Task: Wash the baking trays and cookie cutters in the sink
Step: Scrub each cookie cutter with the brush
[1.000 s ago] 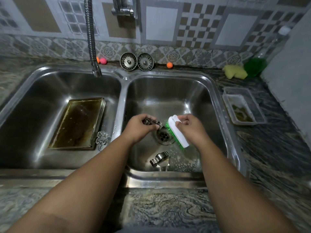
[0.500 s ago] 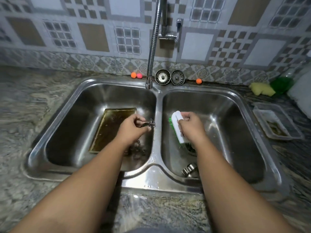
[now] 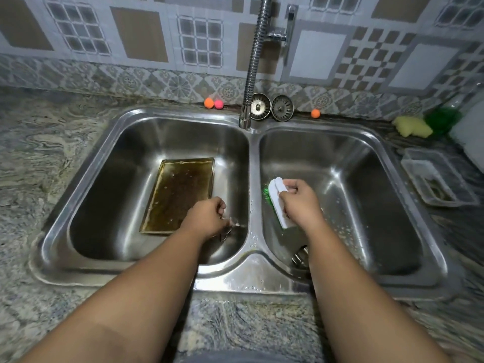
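Observation:
A stained brown baking tray (image 3: pixel 180 195) lies flat in the left basin of the steel double sink (image 3: pixel 252 179). My left hand (image 3: pixel 207 216) is low in that basin, just right of the tray, and its curled fingers pinch a small metal cookie cutter (image 3: pixel 231 222), which is blurred. My right hand (image 3: pixel 301 203) grips a white scrub brush (image 3: pixel 275 195) with green bristles over the right basin. Another metal cookie cutter (image 3: pixel 301 256) lies at the front of the right basin, partly hidden by my right forearm.
The flexible faucet (image 3: pixel 252 61) hangs over the divider. Two drain strainers (image 3: pixel 271 107) and small coloured balls (image 3: pixel 213 103) stand on the back ledge. A yellow sponge (image 3: pixel 413 127), a green scrubber (image 3: pixel 442 120) and a clear plastic container (image 3: pixel 440 179) are on the right counter.
My left hand carried the cookie cutter from the right basin, over the divider, down into the left basin. The right hand stayed in the right basin with the brush.

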